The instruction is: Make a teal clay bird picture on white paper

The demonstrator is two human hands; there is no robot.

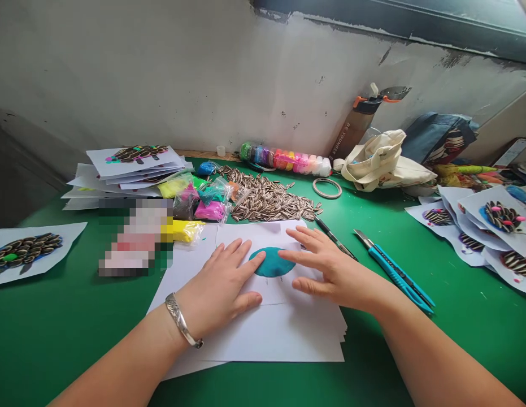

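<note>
A flat teal oval of modelling clay (272, 262) lies on a sheet of white paper (283, 333), with a few short pencil-like strokes under its lower edge. My left hand (224, 280) rests on the paper with fingers spread, its index fingertip touching the oval's left edge. From the other side my right hand (326, 263) reaches over the paper, fingers apart, its index fingertip at the oval's right edge. Neither hand grips anything. A silver bracelet (182, 321) circles my left wrist. More white sheets lie beneath the top one.
Beyond the paper lie a heap of sunflower seeds (266, 198) and bags of coloured clay (209, 209). To the right are a pen (334, 237), a blue utility knife (394, 271) with blade showing, and a tape ring (326, 188). Seed pictures (135, 164) are stacked at left and right.
</note>
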